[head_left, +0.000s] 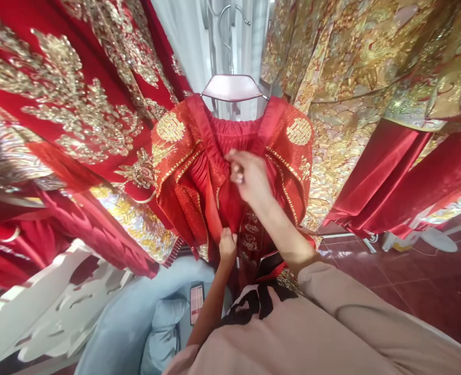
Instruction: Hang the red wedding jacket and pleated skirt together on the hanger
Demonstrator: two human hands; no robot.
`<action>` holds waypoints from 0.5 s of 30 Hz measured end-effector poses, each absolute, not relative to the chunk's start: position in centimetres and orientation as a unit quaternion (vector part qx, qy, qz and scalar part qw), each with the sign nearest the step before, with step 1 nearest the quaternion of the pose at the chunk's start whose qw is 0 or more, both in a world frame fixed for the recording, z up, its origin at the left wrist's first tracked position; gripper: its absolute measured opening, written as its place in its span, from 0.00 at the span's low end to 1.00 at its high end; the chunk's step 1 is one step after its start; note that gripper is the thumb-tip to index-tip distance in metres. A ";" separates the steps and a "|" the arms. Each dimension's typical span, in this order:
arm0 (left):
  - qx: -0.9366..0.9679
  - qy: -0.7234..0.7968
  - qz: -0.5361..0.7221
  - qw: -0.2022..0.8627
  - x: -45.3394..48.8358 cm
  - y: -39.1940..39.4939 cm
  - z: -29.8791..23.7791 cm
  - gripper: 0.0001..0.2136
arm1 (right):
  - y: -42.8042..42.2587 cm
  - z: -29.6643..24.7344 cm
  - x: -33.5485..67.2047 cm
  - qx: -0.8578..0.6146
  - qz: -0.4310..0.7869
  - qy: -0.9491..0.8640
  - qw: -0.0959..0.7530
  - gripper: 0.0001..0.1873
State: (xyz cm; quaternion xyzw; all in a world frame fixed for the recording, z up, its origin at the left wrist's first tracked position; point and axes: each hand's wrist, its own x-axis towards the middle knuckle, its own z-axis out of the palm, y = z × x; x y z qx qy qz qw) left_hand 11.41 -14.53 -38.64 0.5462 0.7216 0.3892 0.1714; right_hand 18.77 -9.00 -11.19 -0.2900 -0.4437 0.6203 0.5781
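Observation:
In front of me a red embroidered jacket, with gold beaded trim and round gold motifs at the shoulders, hangs on a hanger. A plain red garment with a gathered neckline and wide straps hangs on the same hanger. My right hand is closed at the chest, its fingertips pinching red fabric near the lower end of the left strap. Lower down, my left hand is wrapped around the edge of a red fabric panel. Exactly which layer each hand grips is partly hidden.
Red gowns with gold beading hang at the left, and a gold patterned garment hangs at the right. Below stand a light blue chair with a phone on it and a white carved panel.

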 end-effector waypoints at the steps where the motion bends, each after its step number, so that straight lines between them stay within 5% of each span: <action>1: 0.550 0.709 0.404 0.178 11.5 -15.1 -38.6 0.07 | -9.7 -10.4 19.1 -0.265 0.546 -0.445 0.659 0.07; 4: 0.556 0.675 0.443 0.197 11.1 -17.4 -38.0 0.09 | -11.7 -11.1 20.6 -0.280 0.365 -0.500 0.734 0.10; 15: 0.605 0.663 0.390 0.207 6.8 -22.3 -38.6 0.08 | -10.0 -19.0 17.7 -0.555 0.115 -0.700 0.434 0.12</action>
